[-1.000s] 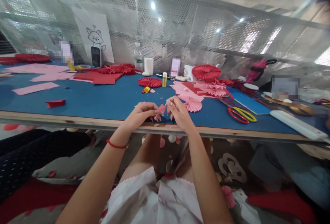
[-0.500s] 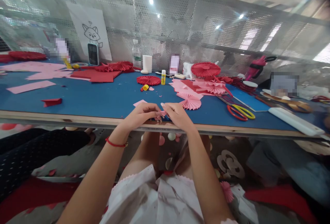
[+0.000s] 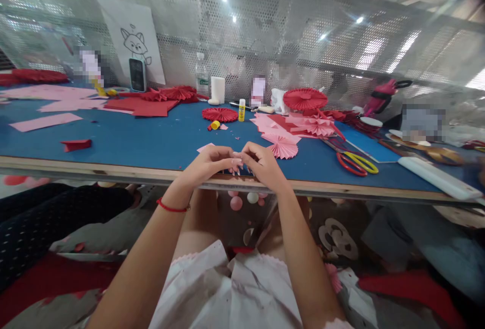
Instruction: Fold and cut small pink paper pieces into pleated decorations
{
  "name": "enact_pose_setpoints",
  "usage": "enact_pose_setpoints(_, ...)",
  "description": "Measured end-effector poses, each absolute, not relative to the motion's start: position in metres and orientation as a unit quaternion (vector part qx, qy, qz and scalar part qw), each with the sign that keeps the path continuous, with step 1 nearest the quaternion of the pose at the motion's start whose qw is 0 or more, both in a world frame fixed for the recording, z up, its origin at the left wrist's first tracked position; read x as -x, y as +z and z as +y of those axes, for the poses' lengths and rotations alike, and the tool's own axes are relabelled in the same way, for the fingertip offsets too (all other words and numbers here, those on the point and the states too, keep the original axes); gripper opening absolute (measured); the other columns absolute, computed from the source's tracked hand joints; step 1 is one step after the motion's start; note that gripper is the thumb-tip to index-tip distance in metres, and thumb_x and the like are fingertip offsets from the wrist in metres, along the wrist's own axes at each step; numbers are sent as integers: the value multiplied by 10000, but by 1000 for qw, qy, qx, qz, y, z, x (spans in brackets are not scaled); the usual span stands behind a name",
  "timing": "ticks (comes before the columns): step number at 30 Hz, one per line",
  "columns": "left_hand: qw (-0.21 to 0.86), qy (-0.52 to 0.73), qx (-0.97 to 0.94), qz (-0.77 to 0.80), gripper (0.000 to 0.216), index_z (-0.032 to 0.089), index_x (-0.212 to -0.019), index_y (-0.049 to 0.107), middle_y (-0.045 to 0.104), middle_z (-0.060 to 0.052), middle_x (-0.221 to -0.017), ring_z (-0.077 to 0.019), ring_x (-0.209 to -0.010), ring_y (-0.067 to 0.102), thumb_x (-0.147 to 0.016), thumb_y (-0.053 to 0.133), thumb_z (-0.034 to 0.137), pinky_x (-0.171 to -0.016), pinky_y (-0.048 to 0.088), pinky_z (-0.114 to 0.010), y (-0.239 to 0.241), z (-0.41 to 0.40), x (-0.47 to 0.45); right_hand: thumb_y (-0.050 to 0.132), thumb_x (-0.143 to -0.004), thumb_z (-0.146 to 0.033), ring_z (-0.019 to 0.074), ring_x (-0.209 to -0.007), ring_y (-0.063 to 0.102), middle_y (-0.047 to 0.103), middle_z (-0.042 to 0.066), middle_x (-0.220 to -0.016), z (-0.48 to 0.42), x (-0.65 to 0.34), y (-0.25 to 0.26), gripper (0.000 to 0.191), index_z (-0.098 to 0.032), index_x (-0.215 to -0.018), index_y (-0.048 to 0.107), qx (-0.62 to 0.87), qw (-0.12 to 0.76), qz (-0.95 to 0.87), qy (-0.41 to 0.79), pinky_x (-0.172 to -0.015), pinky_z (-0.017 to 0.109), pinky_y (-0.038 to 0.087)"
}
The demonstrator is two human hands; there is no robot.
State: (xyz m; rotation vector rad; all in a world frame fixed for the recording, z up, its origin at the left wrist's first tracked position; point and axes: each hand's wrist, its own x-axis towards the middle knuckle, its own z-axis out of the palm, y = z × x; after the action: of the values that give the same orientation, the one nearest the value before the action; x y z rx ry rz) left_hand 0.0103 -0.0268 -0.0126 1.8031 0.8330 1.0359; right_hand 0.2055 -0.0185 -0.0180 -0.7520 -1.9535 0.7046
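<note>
My left hand (image 3: pixel 212 163) and my right hand (image 3: pixel 262 165) meet over the table's front edge, fingertips pinched together. Between them is a small piece of pink paper, now almost wholly covered by the fingers. Behind my left hand lies a flat pink paper piece (image 3: pixel 205 147), partly hidden. Just beyond my right hand sits a pleated pink paper fan (image 3: pixel 283 147). Farther back are a red paper rosette (image 3: pixel 220 114), an uncapped glue stick (image 3: pixel 241 110) standing upright, and its yellow cap (image 3: pixel 215 125) on its side.
Scissors (image 3: pixel 356 162) with red and yellow handles lie at right, beside a long white tool (image 3: pixel 439 177). Red paper sheets (image 3: pixel 151 108) and pink sheets (image 3: pixel 45 123) spread at left. A water bottle (image 3: pixel 202 79) and a white cylinder (image 3: pixel 217 89) stand near the perforated screen.
My fingers have drawn closer around the pink paper, which showed between them before and is now mostly hidden. My right fingers have curled in more. The view has shifted slightly.
</note>
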Motion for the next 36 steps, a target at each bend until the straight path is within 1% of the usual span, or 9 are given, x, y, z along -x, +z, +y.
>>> enact_pose_setpoints(3,426,401,-737,339,352,143,-712,712,716,-47,-677,-151,-618,625,-793,777,479,-562,469,-230,-12,-31,-12,586,-929,-605,123,-617,439,510,-32,-677,-20,-206,-17,433,-211,-760,522,296,459,-784,294,-601,266,345)
enact_pose_setpoints(7,402,396,-753,337,345,141,-661,705,701,-30,-622,-129,-577,603,-762,822,450,-549,451,-214,-11,-33,-12,648,-890,-605,114,-587,419,507,-38,-654,-22,-205,-18,441,-211,-736,522,285,457,-784,309,-584,270,338)
enact_pose_setpoints(14,380,396,-768,330,361,135,-654,721,711,-44,-621,-130,-566,602,-794,794,459,-534,441,-215,-16,-27,-8,576,-947,-586,121,-633,462,537,-30,-687,-21,-205,-18,425,-201,-768,550,283,435,-803,292,-621,269,346)
enact_pose_setpoints(19,382,393,-769,328,381,135,-637,722,709,-45,-609,-130,-558,605,-780,799,480,-537,448,-215,-15,-27,-9,589,-955,-547,118,-640,467,533,-35,-692,-21,-206,-18,396,-200,-770,540,278,432,-807,290,-608,261,334)
enact_pose_setpoints(23,379,393,-770,329,387,126,-631,715,705,-46,-598,-120,-540,590,-778,798,474,-516,429,-205,-14,-28,-10,586,-949,-568,116,-630,453,522,-37,-677,-20,-207,-18,417,-196,-765,536,276,432,-809,288,-599,259,320)
enact_pose_setpoints(27,375,389,-773,331,371,118,-641,715,719,-56,-614,-122,-547,604,-789,788,450,-527,443,-203,-15,-28,-10,585,-946,-577,109,-619,441,518,-41,-672,-19,-207,-19,428,-190,-768,538,277,431,-809,289,-589,257,308)
enact_pose_setpoints(36,365,384,-783,326,371,126,-614,706,704,-32,-581,-108,-535,586,-776,801,446,-521,421,-191,-12,-27,-10,593,-949,-551,107,-633,434,521,-43,-689,-17,-206,-21,407,-188,-773,543,283,418,-813,291,-608,257,306)
